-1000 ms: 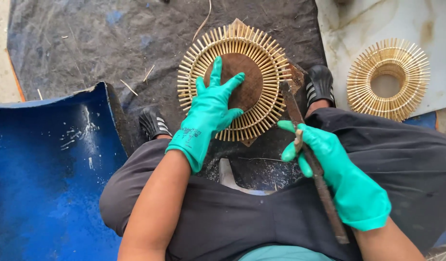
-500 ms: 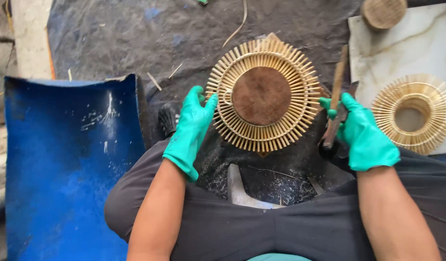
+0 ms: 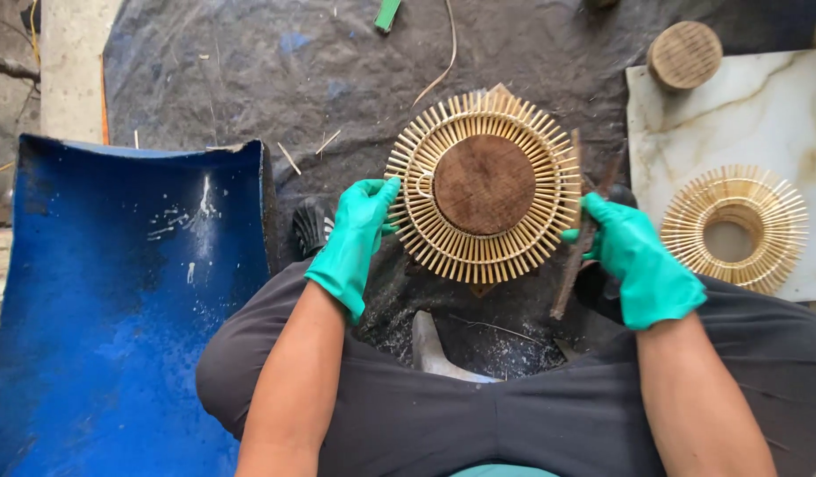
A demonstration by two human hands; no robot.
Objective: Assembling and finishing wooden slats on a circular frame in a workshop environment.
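bare dark tarp (image 3: 249, 79) lies open at twelve o'clock of the bamboo ring (image 3: 484, 185); blue barrel half (image 3: 125, 300) blocks nine, marble slab (image 3: 735, 115) three.

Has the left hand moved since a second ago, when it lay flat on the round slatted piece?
Yes. The left hand has slid off the brown wooden disc to the left rim of the round slatted piece, where its fingers now grip the edge.
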